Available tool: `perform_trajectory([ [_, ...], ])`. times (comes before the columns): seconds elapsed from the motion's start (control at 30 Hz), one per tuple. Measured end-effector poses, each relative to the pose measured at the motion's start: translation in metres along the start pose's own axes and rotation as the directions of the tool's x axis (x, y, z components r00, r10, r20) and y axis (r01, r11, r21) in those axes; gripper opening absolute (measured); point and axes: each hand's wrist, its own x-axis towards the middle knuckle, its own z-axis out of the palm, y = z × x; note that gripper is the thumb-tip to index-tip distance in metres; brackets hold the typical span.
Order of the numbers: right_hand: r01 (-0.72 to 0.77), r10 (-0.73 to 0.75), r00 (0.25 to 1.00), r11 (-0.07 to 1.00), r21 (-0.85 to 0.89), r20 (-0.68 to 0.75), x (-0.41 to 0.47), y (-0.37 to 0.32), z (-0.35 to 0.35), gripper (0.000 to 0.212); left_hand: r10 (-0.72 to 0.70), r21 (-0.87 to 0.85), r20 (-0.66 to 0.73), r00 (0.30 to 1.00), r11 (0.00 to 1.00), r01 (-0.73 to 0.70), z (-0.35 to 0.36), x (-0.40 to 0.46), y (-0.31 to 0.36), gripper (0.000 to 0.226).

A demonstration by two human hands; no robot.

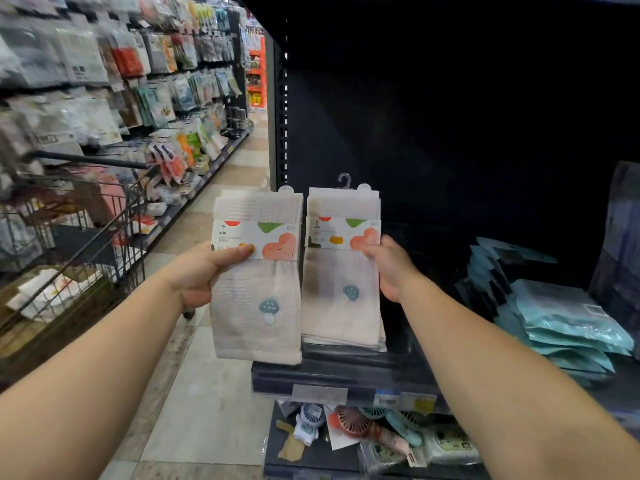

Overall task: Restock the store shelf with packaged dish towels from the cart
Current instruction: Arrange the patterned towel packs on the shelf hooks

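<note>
My left hand (pixel 204 271) grips a cream dish towel pack (pixel 256 306) with a mushroom print and a paper band, held upright in front of the shelf's left end. My right hand (pixel 391 268) grips a second matching towel pack (pixel 341 299) by its right edge; its lower edge rests on the dark shelf (pixel 332 375), where it looks like the front of a small stack. Both packs have white hanger hooks on top. The wire cart (pixel 86 237) stands at the left with more goods inside.
Teal packaged goods (pixel 568 327) are piled on the same shelf to the right. A lower shelf holds small fans (pixel 349 422) and packets. Hanging merchandise (pixel 138 81) lines the aisle's left side. Tiled floor (pixel 207 393) runs between cart and shelf.
</note>
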Motion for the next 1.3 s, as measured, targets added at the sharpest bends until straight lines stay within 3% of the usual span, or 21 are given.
perform_trajectory([
  [0.1,-0.013,0.013,1.0,0.999,-0.046,-0.004,0.004,0.003,0.003,0.029,-0.004,0.002,0.018,1.0,1.0,0.004,0.0,-0.001,0.001,0.112],
  [0.33,-0.043,0.022,0.991,0.987,-0.157,-0.133,0.015,0.025,0.009,0.038,-0.02,0.012,0.017,1.0,1.0,0.019,-0.003,-0.004,-0.002,0.108],
  [0.5,0.039,-0.118,0.965,0.946,-0.321,-0.232,0.009,0.035,0.016,0.017,-0.046,0.014,0.007,0.999,0.999,0.046,-0.006,-0.004,-0.004,0.112],
  [0.67,0.043,-0.183,0.928,0.917,-0.396,-0.323,0.005,0.041,0.013,0.017,-0.057,0.007,-0.008,0.998,0.998,0.057,-0.003,-0.003,-0.005,0.086],
  [0.73,0.011,-0.191,0.914,0.893,-0.45,-0.358,0.007,0.044,0.009,0.014,-0.057,0.01,0.01,0.998,0.998,0.057,-0.001,-0.004,-0.004,0.103],
  [0.8,-0.014,-0.211,0.897,0.866,-0.5,-0.389,0.01,0.045,0.01,0.014,-0.043,0.02,0.024,0.999,0.999,0.043,-0.001,-0.003,-0.004,0.106],
  [0.97,-0.07,-0.232,0.868,0.818,-0.57,-0.439,0.014,0.043,0.016,0.025,-0.06,0.003,-0.004,0.998,0.998,0.06,0.003,-0.005,-0.005,0.055],
  [1.13,-0.056,-0.156,0.867,0.914,-0.403,-0.474,0.011,0.046,0.012,0.036,-0.059,0.0,0.023,0.998,0.998,0.059,0.001,-0.007,-0.005,0.075],
  [1.23,-0.078,-0.149,0.882,0.889,-0.452,-0.446,0.011,0.045,0.01,0.023,-0.064,-0.001,0.005,0.998,0.998,0.064,0.004,-0.008,-0.005,0.052],
  [1.3,-0.081,-0.143,0.89,0.886,-0.457,-0.434,0.011,0.045,0.008,0.022,-0.066,0.01,0.011,0.998,0.998,0.066,0.007,-0.008,-0.005,0.054],
])
